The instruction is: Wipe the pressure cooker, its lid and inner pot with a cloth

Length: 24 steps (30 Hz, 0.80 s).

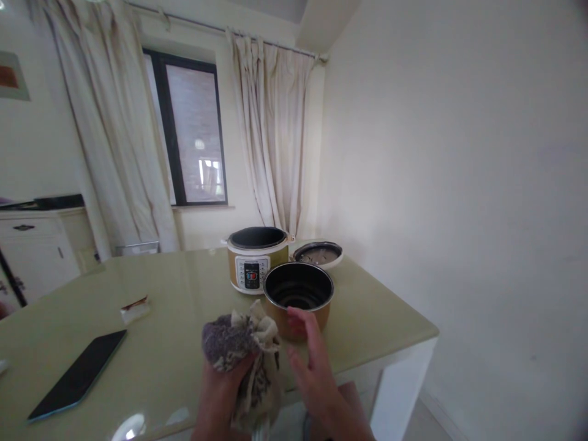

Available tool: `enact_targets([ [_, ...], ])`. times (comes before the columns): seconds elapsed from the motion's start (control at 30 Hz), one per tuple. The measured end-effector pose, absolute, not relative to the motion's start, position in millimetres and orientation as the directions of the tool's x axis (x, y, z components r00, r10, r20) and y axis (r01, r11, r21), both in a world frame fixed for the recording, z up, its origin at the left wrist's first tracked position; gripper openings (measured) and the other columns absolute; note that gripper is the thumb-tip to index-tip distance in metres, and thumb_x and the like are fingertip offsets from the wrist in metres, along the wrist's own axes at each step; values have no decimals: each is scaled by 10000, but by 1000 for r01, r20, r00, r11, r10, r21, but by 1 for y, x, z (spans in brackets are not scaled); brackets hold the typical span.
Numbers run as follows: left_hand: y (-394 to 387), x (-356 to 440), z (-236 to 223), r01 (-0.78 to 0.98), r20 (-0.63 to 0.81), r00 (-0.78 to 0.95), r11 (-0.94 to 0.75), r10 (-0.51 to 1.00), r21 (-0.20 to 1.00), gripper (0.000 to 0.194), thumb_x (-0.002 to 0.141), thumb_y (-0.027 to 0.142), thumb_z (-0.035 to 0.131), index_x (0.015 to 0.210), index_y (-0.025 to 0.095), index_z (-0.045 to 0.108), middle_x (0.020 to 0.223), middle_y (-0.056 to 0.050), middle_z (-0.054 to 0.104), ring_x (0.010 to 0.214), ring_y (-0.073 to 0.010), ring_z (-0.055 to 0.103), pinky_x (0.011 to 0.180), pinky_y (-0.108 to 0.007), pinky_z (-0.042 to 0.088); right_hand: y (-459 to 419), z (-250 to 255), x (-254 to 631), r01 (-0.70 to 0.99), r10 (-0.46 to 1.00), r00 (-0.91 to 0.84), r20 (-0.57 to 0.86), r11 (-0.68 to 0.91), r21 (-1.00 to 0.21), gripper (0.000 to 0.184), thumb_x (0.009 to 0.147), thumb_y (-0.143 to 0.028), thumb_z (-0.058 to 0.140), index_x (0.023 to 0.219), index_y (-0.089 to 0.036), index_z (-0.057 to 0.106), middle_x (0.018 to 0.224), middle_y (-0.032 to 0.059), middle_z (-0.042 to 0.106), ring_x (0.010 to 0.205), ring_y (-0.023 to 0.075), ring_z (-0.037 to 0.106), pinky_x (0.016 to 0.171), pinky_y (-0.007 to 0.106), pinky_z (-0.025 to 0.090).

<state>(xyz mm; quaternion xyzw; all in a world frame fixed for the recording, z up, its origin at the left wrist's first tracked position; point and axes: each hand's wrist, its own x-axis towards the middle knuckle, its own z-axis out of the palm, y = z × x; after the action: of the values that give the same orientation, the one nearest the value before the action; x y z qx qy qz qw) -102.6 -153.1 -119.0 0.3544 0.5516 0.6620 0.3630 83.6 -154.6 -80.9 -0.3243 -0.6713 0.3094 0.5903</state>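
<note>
My left hand point(223, 387) is closed around a grey fuzzy cloth point(221, 338) and a cream drawstring bag point(263, 389) with dark print, near the table's front edge. My right hand point(313, 367) is open, its fingers spread at the front of a gold inner pot point(280, 321) with a black inside; whether they touch it I cannot tell. Just behind the pot stands a white and gold electric cooker point(233, 269), uncovered, with a control panel on its front. Its round lid point(337, 262) lies upside down to the right.
On the left of the glossy greenish table point(179, 294) lie a dark tablet-like slab point(78, 373) and a small white packet point(135, 311). A bare wall point(459, 153) runs along the right. Behind are a curtained window point(195, 128) and a white cabinet point(41, 245).
</note>
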Motion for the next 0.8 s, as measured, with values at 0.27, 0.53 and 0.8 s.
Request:
enact_targets([
  [0.27, -163, -95, -108, 63, 250, -487, -251, 837, 966, 674, 563, 561, 903, 1105, 199, 734, 1057, -105, 796, 937, -315, 763, 792, -387, 645, -175, -84, 46, 186, 825, -255, 505, 554, -812, 665, 988, -458, 623, 1591, -263, 422, 1597, 125, 455, 1474, 300, 456, 1239, 451, 378],
  [0.53, -165, -127, -120, 158, 155, -288, -112, 945, 981, 608, 457, 669, 876, 842, 206, 794, 872, -108, 801, 843, -359, 750, 733, -416, 654, -163, -97, 28, -37, 854, -248, 456, 462, -886, 907, 884, -597, 744, 1636, -263, 364, 1641, 114, 428, 1520, 329, 394, 1283, 493, 286],
  [0.8, -177, -116, -128, -162, -29, -295, -20, 955, 987, 754, 512, 660, 884, 1089, 187, 776, 1042, -150, 801, 1091, -408, 734, 977, -532, 602, -158, -91, 29, -100, 843, -348, 410, 402, -910, 875, 903, -741, 644, 1598, -249, 443, 1616, 127, 479, 1517, 321, 409, 1274, 499, 296],
])
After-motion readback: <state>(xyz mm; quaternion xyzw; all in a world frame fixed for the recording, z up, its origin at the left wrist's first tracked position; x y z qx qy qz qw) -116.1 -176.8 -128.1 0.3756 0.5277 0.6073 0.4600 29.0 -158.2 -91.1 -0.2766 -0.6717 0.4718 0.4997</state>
